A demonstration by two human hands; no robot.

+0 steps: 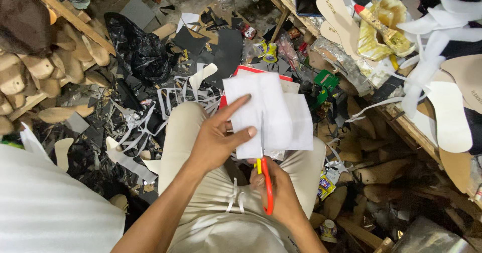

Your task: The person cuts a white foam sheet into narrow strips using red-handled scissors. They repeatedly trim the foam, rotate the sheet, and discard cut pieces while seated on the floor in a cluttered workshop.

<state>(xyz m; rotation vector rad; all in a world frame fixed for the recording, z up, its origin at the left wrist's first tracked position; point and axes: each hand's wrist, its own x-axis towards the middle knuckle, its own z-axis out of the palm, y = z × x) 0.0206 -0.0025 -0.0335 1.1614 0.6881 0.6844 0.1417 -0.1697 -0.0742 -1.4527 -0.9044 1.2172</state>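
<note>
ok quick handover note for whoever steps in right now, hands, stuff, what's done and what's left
Left hand: holds the white sheet up over the lap, thumb on its front, index finger stretched across it.
Right hand: grips the red-handled scissors, blades pointing up into the sheet's lower edge.
Done: a cut line runs up the middle of the sheet, nearly to its top edge; white strips lie on the lap.
Left: the sheet is not yet in two pieces.
Around: white insole shapes on the bench at right, black and white offcuts on the floor.
</note>
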